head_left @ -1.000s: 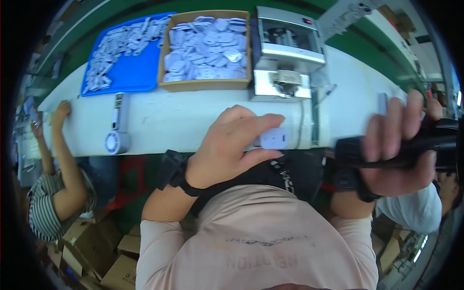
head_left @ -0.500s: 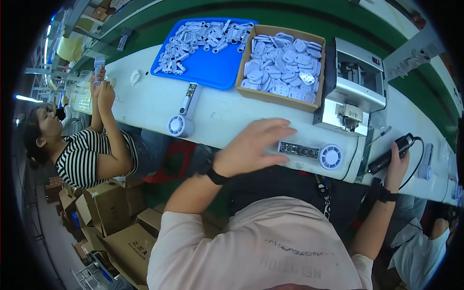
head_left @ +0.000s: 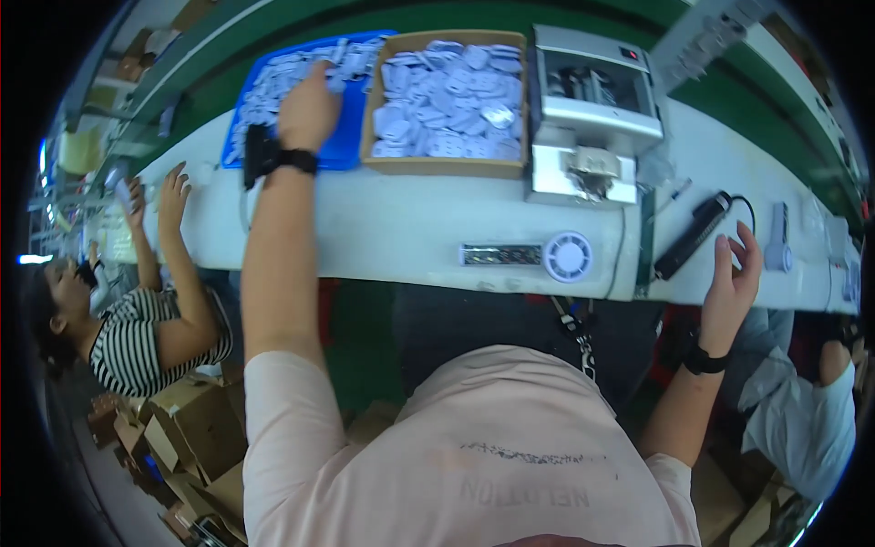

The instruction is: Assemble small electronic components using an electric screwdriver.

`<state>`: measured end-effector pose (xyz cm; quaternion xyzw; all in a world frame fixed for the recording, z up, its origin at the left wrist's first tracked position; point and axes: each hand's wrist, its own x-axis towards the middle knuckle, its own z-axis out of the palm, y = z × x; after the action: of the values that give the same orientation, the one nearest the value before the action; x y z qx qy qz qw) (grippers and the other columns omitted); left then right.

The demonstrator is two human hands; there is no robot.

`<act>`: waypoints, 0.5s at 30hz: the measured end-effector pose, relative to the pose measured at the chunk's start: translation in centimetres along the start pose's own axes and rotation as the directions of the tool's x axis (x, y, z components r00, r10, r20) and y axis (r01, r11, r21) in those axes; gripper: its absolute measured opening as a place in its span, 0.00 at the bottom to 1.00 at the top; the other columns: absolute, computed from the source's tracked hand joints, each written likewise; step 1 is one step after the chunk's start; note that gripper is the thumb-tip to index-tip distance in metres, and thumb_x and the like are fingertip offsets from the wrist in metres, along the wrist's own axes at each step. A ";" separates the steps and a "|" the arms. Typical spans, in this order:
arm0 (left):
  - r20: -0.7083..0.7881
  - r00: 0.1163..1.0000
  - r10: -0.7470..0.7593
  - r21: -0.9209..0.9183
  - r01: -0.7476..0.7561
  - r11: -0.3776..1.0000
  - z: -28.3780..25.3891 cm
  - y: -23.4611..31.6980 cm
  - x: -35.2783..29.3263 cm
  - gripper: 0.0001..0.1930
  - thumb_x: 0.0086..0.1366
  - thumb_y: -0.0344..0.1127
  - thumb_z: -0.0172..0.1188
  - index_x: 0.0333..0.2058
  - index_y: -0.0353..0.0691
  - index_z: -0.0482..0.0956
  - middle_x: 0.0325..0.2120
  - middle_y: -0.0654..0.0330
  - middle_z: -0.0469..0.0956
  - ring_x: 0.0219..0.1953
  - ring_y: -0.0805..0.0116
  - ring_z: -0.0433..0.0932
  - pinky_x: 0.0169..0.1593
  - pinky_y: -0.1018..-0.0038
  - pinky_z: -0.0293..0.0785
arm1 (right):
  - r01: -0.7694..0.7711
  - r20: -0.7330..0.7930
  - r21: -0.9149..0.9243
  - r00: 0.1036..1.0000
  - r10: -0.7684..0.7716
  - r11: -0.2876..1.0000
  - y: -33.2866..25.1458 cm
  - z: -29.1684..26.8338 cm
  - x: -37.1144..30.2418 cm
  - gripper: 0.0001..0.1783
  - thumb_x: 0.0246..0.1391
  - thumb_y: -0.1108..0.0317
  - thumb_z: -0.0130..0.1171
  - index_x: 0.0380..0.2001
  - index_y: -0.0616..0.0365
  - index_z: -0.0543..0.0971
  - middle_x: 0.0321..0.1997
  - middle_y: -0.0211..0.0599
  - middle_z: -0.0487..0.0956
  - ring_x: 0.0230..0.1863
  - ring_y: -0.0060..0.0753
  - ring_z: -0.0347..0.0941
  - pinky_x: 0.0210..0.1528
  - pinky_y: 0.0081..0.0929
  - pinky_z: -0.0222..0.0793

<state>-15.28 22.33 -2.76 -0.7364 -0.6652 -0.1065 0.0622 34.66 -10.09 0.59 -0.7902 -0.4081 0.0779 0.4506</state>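
My left hand (head_left: 310,109) reaches over the blue tray (head_left: 351,155), among small pale plastic parts (head_left: 273,82). Its fingertips are mostly hidden behind the hand and blurred. On the right, my right hand (head_left: 732,283) is open, fingers apart and holding nothing. Just beyond its fingers, a black corded electric screwdriver (head_left: 694,237) lies on the white table. A handheld fan (head_left: 567,256) with a round grille rests in front of me, its handle pointing left and a circuit board (head_left: 501,255) showing in it.
A cardboard box (head_left: 447,167) full of pale plastic covers stands beside the tray. Right of it is a silver machine (head_left: 597,118). Another fan (head_left: 779,237) lies far right. At the left, a person in a striped top (head_left: 159,342) works at the same table.
My left hand has moved from beside the fan, forward and left to the tray. My right hand has let go of the screwdriver, which now lies on the table. The view has shifted.
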 end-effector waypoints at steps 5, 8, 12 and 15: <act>0.071 0.989 0.130 -0.938 0.022 0.346 -8.0 8.2 -10.3 0.20 0.68 0.29 0.68 0.58 0.36 0.80 0.42 0.58 0.86 0.40 0.68 0.84 0.49 0.70 0.80 | 0.069 0.334 0.277 0.928 -0.164 0.958 -5.6 0.2 -3.2 0.21 0.65 0.71 0.67 0.60 0.62 0.79 0.51 0.39 0.83 0.52 0.28 0.79 0.55 0.26 0.74; 0.016 0.962 0.274 -0.970 -0.051 0.237 -8.3 11.7 -19.7 0.17 0.64 0.23 0.70 0.52 0.38 0.83 0.44 0.57 0.86 0.46 0.65 0.84 0.52 0.68 0.80 | 0.478 0.535 0.327 0.618 -0.577 0.815 -10.4 3.0 -4.9 0.23 0.55 0.72 0.73 0.54 0.61 0.82 0.46 0.43 0.84 0.46 0.41 0.82 0.51 0.34 0.76; -0.106 0.892 0.439 -0.949 -0.222 0.222 -7.7 14.5 -22.9 0.16 0.61 0.23 0.72 0.48 0.38 0.84 0.45 0.54 0.86 0.49 0.57 0.84 0.55 0.65 0.80 | 0.589 0.543 0.389 0.475 -0.693 0.708 -11.3 7.2 -6.2 0.22 0.50 0.71 0.75 0.50 0.59 0.84 0.45 0.42 0.84 0.46 0.50 0.79 0.51 0.40 0.74; -0.089 0.903 0.421 -0.923 -0.233 0.305 -6.9 14.5 -23.7 0.15 0.60 0.21 0.71 0.46 0.36 0.82 0.47 0.53 0.85 0.53 0.53 0.83 0.58 0.61 0.79 | 0.661 0.572 0.380 0.381 -0.726 0.647 -10.2 8.6 -6.0 0.20 0.50 0.70 0.75 0.48 0.58 0.84 0.44 0.40 0.83 0.46 0.50 0.79 0.52 0.42 0.73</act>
<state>-3.61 -3.78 -0.99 -0.7705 -0.3310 -0.3784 -0.3919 20.67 -6.14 2.01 -0.4365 -0.8309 0.1845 0.2916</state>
